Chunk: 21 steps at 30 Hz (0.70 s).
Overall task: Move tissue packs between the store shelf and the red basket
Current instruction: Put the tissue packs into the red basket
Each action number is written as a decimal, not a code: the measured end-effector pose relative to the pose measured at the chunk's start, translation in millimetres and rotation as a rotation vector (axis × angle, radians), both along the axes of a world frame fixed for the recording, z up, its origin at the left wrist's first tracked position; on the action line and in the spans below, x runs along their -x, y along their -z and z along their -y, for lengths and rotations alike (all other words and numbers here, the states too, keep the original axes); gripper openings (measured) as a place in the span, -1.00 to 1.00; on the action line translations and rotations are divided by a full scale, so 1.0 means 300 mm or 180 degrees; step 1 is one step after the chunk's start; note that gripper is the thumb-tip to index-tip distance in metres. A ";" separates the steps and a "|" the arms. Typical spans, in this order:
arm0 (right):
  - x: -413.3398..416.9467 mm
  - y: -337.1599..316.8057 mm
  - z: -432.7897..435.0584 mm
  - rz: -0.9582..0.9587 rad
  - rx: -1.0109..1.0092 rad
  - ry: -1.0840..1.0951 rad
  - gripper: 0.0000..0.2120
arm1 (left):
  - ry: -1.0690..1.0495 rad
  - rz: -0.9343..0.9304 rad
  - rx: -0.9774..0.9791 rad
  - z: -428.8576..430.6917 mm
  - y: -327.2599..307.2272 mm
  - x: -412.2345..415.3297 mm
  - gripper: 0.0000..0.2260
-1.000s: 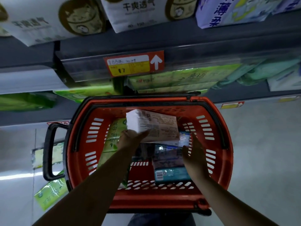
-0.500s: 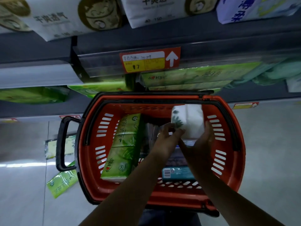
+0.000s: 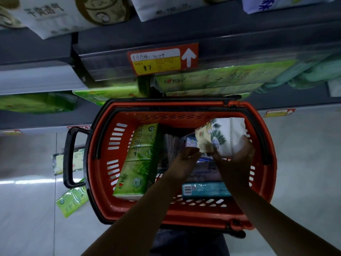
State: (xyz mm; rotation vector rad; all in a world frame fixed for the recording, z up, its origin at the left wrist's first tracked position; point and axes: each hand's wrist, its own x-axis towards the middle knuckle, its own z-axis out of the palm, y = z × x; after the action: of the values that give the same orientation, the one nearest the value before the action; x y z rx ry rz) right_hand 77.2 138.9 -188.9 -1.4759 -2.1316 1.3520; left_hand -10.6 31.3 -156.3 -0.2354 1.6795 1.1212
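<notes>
Evidently the right grip (image 3: pixel 235 160) is clamped round the white tissue pack (image 3: pixel 227 137), holding it tilted over the upper right corner of the red basket (image 3: pixel 184 104), probably to keep it above the teal pack (image 3: pixel 206 191). Whether the left grip (image 3: pixel 185 160) pinches its corner, I cannot tell.

- This is a shop, a supermarket aisle by the look of it. Grey shelves (image 3: pixel 212 28) run in tiers across 12 o'clock.
- A red-and-yellow price tag (image 3: pixel 162 59) with a white arrow sits in the shelf rail at 12 o'clock. A second tag (image 3: pixel 279 112) is on a lower edge at 2 o'clock.
- The stock is in rows of wrapped goods, with white packs (image 3: pixel 55 15) at 11 o'clock and green packs (image 3: pixel 221 77) at 1 o'clock.
- A red basket (image 3: pixel 184 105) with black handles stands in the middle. It holds wrapped goods, one showing a barcode (image 3: pixel 187 188).
- A pale, shiny floor (image 3: pixel 304 163) spreads at 3 o'clock.
</notes>
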 end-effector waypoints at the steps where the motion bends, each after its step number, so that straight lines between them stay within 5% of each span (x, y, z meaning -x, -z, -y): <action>1: -0.004 -0.002 -0.003 0.0028 -0.0021 -0.0107 -0.08 | -0.0005 -0.0044 0.0041 0.015 0.003 -0.004 -0.73; 5: -0.022 -0.046 -0.006 -0.0194 0.0403 -0.0086 -0.16 | -0.0168 -0.0091 0.0163 0.058 0.015 -0.013 -0.91; 15: -0.047 -0.242 -0.005 -0.0789 0.1285 0.0169 -0.56 | -0.0876 -0.0137 0.0240 0.123 -0.061 0.050 -0.94; 17: -0.060 -0.287 -0.009 -0.0884 0.1451 0.0095 -0.57 | -0.0924 -0.0076 0.0105 0.149 -0.107 0.077 -0.79; 19: -0.065 -0.331 -0.014 -0.0905 0.1720 0.0026 -0.53 | -0.0943 -0.0021 0.0008 0.180 -0.134 0.095 -0.36; 21: -0.069 -0.373 -0.020 -0.1045 0.2053 0.0111 -0.52 | -0.1120 0.0138 -0.0245 0.212 -0.179 0.114 -0.40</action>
State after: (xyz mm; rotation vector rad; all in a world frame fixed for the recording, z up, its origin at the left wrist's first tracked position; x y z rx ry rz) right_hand 97.8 145.0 -77.1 -1.3318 -1.5268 2.2215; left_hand -44.9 -32.4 -102.5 -0.5176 1.5899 1.4265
